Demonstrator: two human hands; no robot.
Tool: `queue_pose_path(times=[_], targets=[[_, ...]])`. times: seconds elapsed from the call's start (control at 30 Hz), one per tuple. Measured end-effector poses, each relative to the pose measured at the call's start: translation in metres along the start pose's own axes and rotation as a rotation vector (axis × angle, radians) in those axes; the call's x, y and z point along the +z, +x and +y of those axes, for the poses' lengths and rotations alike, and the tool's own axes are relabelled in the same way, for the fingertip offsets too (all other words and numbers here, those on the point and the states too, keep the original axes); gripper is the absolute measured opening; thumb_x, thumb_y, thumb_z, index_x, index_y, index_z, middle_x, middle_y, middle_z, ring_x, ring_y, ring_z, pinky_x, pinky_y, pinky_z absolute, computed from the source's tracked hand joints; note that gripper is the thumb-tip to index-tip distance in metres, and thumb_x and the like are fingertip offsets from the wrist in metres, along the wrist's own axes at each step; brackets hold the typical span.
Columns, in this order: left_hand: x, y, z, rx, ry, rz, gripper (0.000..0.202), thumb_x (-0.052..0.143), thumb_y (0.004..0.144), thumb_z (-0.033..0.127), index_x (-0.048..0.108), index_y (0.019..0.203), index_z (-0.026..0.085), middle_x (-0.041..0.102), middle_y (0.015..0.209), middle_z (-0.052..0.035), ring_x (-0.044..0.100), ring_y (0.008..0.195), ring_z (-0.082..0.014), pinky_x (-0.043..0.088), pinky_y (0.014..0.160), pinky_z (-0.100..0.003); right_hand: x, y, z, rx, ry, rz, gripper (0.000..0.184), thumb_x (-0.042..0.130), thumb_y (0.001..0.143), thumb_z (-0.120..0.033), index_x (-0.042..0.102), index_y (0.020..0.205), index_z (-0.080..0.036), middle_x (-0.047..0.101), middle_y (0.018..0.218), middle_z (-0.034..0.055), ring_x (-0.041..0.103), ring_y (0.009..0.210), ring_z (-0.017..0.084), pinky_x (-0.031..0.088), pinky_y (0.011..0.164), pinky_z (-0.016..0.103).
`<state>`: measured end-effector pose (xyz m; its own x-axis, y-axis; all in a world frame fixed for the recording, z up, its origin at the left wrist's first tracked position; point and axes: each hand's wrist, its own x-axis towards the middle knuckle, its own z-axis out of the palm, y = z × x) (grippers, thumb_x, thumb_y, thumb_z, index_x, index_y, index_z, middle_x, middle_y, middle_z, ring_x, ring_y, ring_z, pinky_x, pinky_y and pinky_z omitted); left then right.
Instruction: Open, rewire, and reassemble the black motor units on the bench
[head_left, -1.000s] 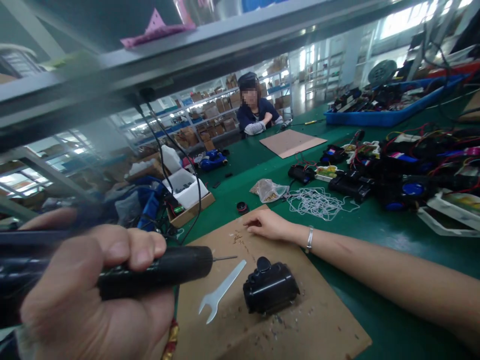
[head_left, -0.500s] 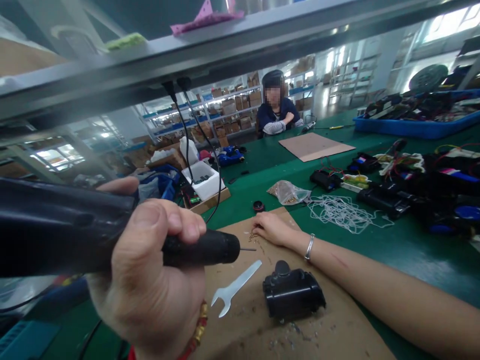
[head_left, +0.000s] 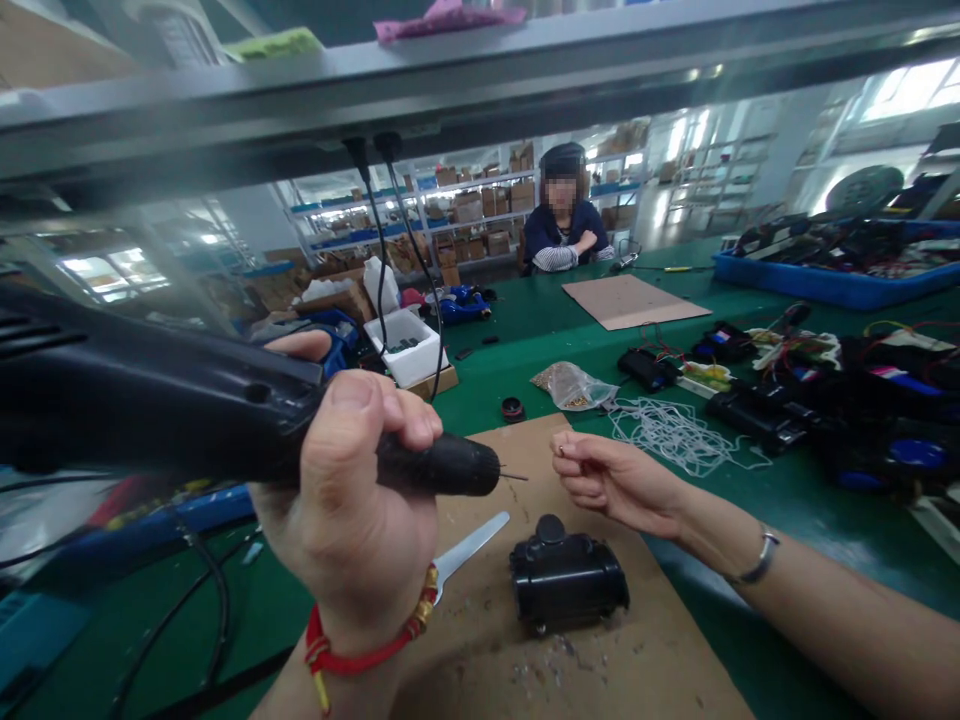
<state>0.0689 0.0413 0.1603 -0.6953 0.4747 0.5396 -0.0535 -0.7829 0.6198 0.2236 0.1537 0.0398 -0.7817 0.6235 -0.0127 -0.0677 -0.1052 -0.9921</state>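
Observation:
My left hand point(head_left: 352, 510) is wrapped round a black electric screwdriver point(head_left: 225, 410), whose thin bit points right towards my right hand. My right hand point(head_left: 615, 480) hovers above the brown cardboard mat point(head_left: 637, 670), palm up, thumb and forefinger pinched on a small screw point(head_left: 561, 450) near the bit's tip. Below and between the hands a black plastic housing point(head_left: 566, 582) rests on the mat. A white flat wrench point(head_left: 469, 545) lies beside it, partly hidden by my left wrist.
A clear bag of screws point(head_left: 574, 385), a small black cap point(head_left: 513, 408) and tangled white cord point(head_left: 675, 432) lie on the green table point(head_left: 787, 500). Black parts with coloured wires point(head_left: 810, 380) crowd the right. A blue tray point(head_left: 832, 275) is farther back. A person point(head_left: 564, 225) sits opposite.
My right hand has lifted off the mat's scattered screws and turned palm up, pinching one. The screwdriver has risen and its bit now points at that hand.

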Motion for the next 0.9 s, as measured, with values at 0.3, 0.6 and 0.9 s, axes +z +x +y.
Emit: queue_pose_path(times=[0.3,0.6,0.9], targets=[[0.0,-0.007,-0.004,0.009,-0.045,-0.052,0.018,0.051,0.079,0.009,0.057,0.093,0.019,0.044,0.054,0.0053,0.04,0.043,-0.0082,0.039,0.044,-0.022,0.021,-0.011,-0.007,-0.03,-0.18,-0.032,0.031,0.062,0.082,-0.046,0.053,0.08,-0.017,0.038,0.066,-0.0052,0.026,0.054,0.008,0.016,0.048,0.024],[0.0,-0.006,-0.006,0.013,-0.047,-0.067,0.016,0.051,0.079,0.008,0.058,0.09,0.018,0.045,0.054,0.0051,0.04,0.043,-0.0074,0.04,0.045,-0.021,0.024,-0.012,-0.006,-0.038,-0.184,-0.009,0.034,0.06,0.082,-0.05,0.052,0.08,-0.018,0.034,0.065,-0.0062,0.026,0.055,0.009,0.018,0.05,0.024],[0.0,-0.008,-0.007,-0.046,-0.025,-0.066,0.015,0.055,0.081,0.012,0.057,0.093,0.021,0.046,0.056,0.006,0.043,0.045,-0.0079,0.042,0.047,-0.022,0.024,-0.013,0.0,-0.048,-0.181,-0.033,0.032,0.055,0.086,-0.049,0.051,0.083,-0.018,0.03,0.061,-0.0079,0.022,0.051,0.009,0.016,0.048,0.024]])
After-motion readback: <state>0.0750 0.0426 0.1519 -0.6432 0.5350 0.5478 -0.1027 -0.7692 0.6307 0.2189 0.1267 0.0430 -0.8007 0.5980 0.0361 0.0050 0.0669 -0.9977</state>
